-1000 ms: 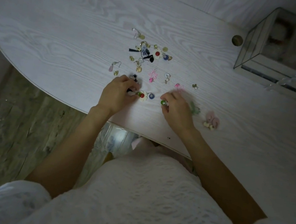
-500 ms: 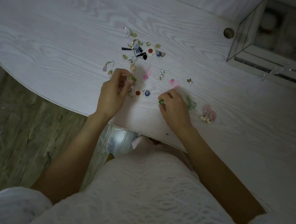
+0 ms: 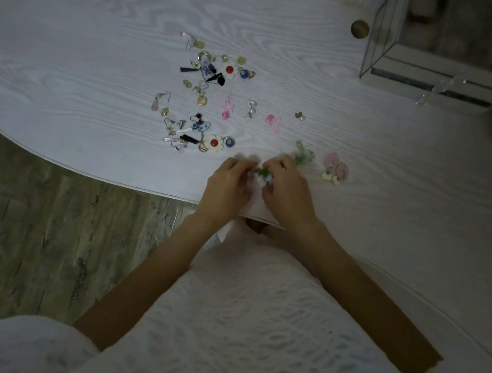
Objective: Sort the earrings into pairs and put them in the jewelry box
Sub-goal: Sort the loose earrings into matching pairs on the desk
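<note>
A pile of earrings (image 3: 207, 87) lies on the bench (image 3: 66, 68), left of the hands. The left hand (image 3: 227, 185) has come over from the pile and now meets the right hand (image 3: 291, 192). Both pinch small green earrings (image 3: 261, 173) between their fingertips, just above the bench edge. It looks like a green pair has been found and matched. Right of the hands lie a green pair (image 3: 303, 154) and a pink pair (image 3: 336, 168). The jewelry box (image 3: 441, 74) stands far right, well apart, so the pair must go there next.
</note>
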Available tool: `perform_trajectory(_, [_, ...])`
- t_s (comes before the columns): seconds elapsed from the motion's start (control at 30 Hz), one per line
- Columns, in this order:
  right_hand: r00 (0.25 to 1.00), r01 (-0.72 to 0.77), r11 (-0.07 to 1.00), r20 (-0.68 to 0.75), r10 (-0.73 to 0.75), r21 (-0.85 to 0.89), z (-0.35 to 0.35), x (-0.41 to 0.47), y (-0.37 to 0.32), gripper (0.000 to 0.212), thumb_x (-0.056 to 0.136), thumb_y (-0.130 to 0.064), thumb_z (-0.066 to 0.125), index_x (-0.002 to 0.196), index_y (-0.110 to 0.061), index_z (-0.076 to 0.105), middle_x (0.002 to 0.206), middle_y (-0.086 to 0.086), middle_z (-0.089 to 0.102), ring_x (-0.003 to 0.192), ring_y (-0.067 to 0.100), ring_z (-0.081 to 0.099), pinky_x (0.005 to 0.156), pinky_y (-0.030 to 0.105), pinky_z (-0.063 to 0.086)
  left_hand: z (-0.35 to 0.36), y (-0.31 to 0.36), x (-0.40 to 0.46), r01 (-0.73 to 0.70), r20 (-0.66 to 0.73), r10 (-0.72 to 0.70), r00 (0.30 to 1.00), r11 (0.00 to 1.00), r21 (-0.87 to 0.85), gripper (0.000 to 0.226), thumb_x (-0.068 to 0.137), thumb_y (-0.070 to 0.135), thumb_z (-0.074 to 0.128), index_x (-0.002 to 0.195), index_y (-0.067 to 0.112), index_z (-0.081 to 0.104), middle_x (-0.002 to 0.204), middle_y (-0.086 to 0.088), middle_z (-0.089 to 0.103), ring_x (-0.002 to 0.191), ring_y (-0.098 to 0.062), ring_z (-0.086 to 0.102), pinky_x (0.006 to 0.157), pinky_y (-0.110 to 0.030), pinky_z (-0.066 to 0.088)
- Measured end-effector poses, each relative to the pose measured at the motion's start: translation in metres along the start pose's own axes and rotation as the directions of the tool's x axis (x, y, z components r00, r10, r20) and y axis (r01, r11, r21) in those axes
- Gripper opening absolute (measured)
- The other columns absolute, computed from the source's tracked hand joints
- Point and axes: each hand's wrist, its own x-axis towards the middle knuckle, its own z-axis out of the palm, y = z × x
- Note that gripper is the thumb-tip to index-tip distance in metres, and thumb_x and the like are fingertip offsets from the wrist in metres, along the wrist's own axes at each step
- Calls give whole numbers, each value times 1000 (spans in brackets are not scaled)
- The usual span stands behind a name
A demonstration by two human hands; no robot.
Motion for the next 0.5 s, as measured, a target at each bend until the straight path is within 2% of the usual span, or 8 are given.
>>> perform_trajectory(0.07, [1000,-27,1000,-5,27,5,0,-6,3,35,77,7,53,111,-2,56,114,15,51,89,29,57,68,28,40,4,3,-3,-33,22,34,999,999,-18,44,74,-8,57,115,7,62,108,-17,63,91,-31,63,80,-40,53])
perform_trajectory(0.2, [996,-84,996,-11,85,41,-1,-16,10,32,80,5,52,111,-3,57,111,15,52,90,29,56,65,21,30,13,11,-9,-80,31,80,996,996,-27,42,74,-5,59,114,7,63,107,-14,65,89,-28,64,76,-25,47])
perform_trajectory(0.33, [993,-115,992,-33,117,47,1,-17,11,27,83,4,51,108,-3,57,109,15,53,88,29,55,63,22,27,18,9,-12,-87,6,87,996,994,62,44,69,-6,61,112,4,62,104,-17,62,90,-32,59,71,-25,39])
perform_trajectory(0.43, [993,-111,993,-26,112,43,4,-16,8,27,84,4,50,109,-2,58,110,16,53,90,29,55,64,20,27,17,11,-13,-54,-13,54,998,997,54,37,74,-2,64,111,6,64,100,-14,64,82,-26,62,66,-15,36])
perform_trajectory(0.5, [994,-108,993,-13,108,38,4,-15,6,29,85,3,50,112,-4,57,113,15,52,94,29,55,70,24,32,17,11,-13,-29,-5,29,1000,999,32,37,78,1,62,114,7,62,102,-13,65,85,-24,63,69,-12,34])
